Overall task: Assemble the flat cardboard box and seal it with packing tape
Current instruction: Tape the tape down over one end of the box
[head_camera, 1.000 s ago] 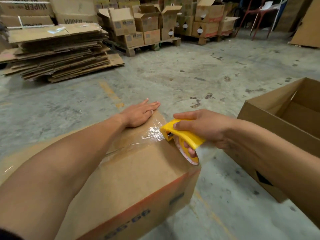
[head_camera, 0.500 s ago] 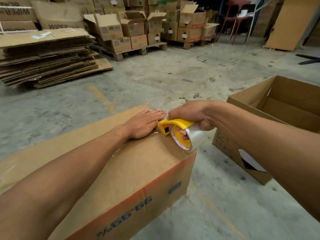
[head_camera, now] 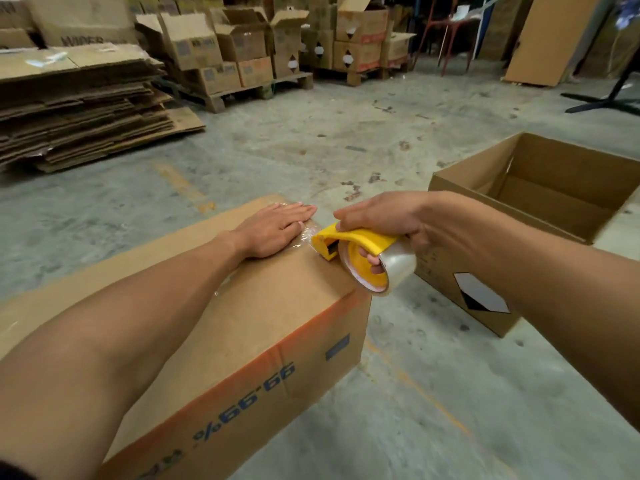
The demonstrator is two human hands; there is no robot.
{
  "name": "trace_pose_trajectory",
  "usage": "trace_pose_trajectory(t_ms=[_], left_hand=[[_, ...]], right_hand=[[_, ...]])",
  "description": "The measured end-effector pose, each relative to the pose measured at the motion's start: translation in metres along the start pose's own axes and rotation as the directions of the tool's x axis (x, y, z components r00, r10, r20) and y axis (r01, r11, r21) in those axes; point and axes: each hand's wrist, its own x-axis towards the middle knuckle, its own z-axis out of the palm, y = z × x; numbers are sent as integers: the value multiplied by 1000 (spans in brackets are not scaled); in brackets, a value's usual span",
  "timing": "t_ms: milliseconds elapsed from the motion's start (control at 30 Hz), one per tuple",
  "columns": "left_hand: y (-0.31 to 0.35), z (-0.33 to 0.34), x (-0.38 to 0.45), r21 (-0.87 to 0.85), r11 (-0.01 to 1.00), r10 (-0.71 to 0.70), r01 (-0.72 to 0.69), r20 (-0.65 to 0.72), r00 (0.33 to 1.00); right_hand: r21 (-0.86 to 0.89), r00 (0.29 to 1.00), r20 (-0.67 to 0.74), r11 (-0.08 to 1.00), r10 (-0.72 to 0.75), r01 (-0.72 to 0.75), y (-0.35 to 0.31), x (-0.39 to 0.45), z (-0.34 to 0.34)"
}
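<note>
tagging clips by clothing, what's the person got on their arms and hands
Both forearms are bare to the frame edge: no gloves, watch or bracelet. The left hand may have a thin ring on one finger, too blurred to be sure. The right hand shows nothing worn. A dark bit of sleeve shows at the lower left corner.

A grey concrete floor (head_camera: 346, 140) fills the frame, stained with dark spots and crossed by faded yellow paint lines. In the lower left of the frame a closed cardboard box (head_camera: 277, 327) with an orange band and blue print stands directly on it. To the right of centre an open-topped box (head_camera: 540, 209) sits on the floor, a white and black diamond label on its near side. In the upper left lies a stack of flattened cardboard (head_camera: 76, 109), spread across the floor. Along the top of the frame, wooden pallets (head_camera: 256, 93) rest on the floor and carry more boxes. A brown board (head_camera: 550, 36) stands at the upper right, its lower edge on the floor.
</note>
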Motion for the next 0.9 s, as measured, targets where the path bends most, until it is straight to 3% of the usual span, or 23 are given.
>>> trace_pose_trajectory(t_ms=[233,333,500,767,900], left_hand=[[9,-5,-1,46,998,-48,46,38,998],[31,-11,-3,66,995,-78,73,76,994],[81,9,-13,-64,992,119,-113,114,986],[86,17,-24,-20,995,101,-100,43,994],[81,18,-22,12,995,94,-95,62,994]], right_hand=[[282,998,-50,959,-24,37,54,-45,2],[278,996,-78,958,-48,68,52,-44,3],[276,992,-77,954,-98,116,52,-45,2],[273,983,-77,944,-168,183,69,-48,-1],[310,994,1,945,-105,100,90,-69,-8]])
